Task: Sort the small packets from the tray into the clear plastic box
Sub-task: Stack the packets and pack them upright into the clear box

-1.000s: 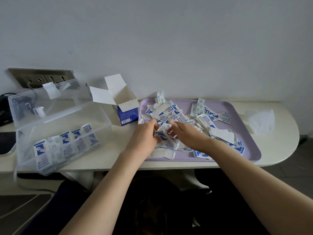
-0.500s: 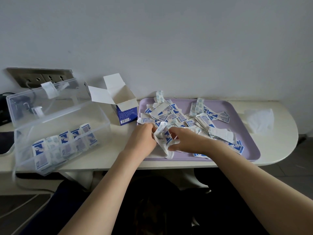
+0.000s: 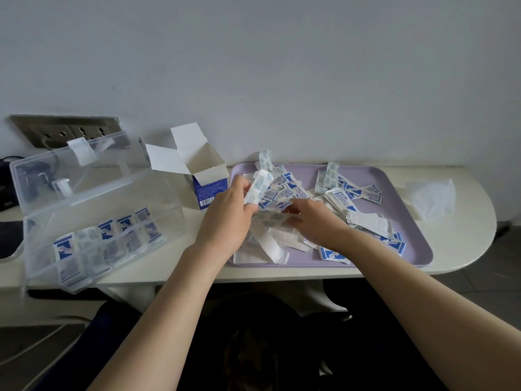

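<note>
Small packets [image 3: 351, 193], blue-and-white ones mixed with plain white, are heaped loose across the lilac tray [image 3: 417, 249] on the right half of the tabletop [image 3: 465, 244]. From the head cam, the left hand [image 3: 228, 215] is raised over the tray's left end with its fingers curled round a bunch of packets [image 3: 258, 186], lifted clear of the heap. The right hand [image 3: 314, 221] is palm-down on the pile with its fingers buried in the packets, so I honestly can't tell if it's got hold of any. Over on the left sits the clear plastic box [image 3: 169, 221], lid tipped back, with a row of sorted packets [image 3: 105, 241] standing in its front compartments. An opened blue carton [image 3: 210, 187] stands between box and tray, and a crumpled clear wrapper [image 3: 431, 198] lies just past the tray's right edge.
</note>
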`<state>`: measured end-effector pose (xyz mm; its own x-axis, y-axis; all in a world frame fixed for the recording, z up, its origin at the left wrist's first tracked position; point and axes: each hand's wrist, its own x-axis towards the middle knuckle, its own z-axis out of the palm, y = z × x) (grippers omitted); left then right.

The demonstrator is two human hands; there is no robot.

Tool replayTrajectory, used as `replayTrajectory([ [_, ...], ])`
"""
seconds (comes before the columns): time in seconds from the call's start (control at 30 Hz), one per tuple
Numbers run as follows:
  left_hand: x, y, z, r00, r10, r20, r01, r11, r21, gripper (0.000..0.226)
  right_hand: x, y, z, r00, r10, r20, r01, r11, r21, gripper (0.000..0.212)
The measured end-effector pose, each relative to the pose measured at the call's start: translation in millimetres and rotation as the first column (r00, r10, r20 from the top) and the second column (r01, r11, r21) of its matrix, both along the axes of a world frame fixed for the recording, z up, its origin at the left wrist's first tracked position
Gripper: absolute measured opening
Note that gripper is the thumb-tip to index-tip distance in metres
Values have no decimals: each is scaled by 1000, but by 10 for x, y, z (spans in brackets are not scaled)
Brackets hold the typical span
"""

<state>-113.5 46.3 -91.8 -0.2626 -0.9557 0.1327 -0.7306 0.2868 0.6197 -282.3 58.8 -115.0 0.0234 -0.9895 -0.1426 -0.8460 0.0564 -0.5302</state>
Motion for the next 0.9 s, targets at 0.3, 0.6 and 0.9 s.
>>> replayTrajectory([
  [0.3, 29, 27, -81, 987, -90, 135, 82, 995, 62, 23, 39, 20, 115, 961, -7, 278, 39, 994, -107, 14],
  [0.6, 34, 34, -91, 974, -45, 222, 35, 998, 52, 25, 58, 55, 126, 942, 118, 313, -120, 993, -15, 37],
  [0.9, -22, 58, -170, 920, -40, 389, 8, 997, 82, 10, 72, 127, 35, 971, 230, 61, -238, 947, 216, 62],
])
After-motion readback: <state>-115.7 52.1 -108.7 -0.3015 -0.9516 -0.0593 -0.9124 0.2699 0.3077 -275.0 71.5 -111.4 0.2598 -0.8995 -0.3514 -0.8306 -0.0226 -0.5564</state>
